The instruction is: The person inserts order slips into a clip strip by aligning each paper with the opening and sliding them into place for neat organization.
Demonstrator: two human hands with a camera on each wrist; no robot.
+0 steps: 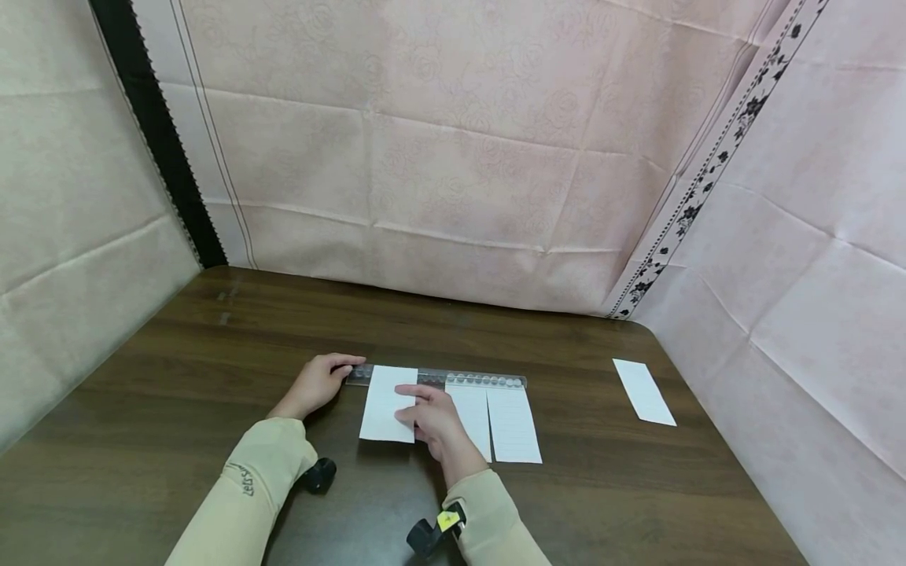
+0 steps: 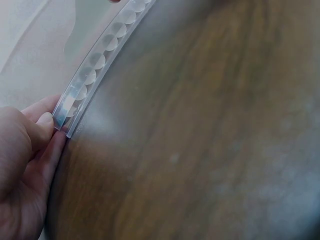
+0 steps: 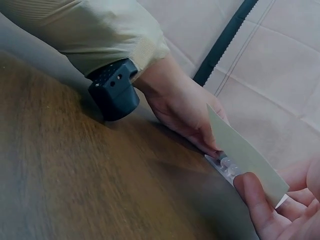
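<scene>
At the left end of a clear plastic strip (image 1: pixel 434 377) with a row of round transparent discs, my left hand (image 1: pixel 316 385) pinches the end between thumb and fingers. The strip's discs (image 2: pixel 110 43) run away from the thumb in the left wrist view. A white card (image 1: pixel 385 405) is in my right hand (image 1: pixel 436 423), held by its right edge between thumb and fingers. In the right wrist view this card (image 3: pixel 245 155) stands tilted over the strip. Two white cards (image 1: pixel 514 424) lie side by side on the table, their top edges at the strip's right half.
Another white card (image 1: pixel 644 393) lies apart on the right of the brown wooden table (image 1: pixel 602 503). Pale patterned cloth (image 1: pixel 453 173) hangs behind the table and on both sides. A black device is strapped at each wrist.
</scene>
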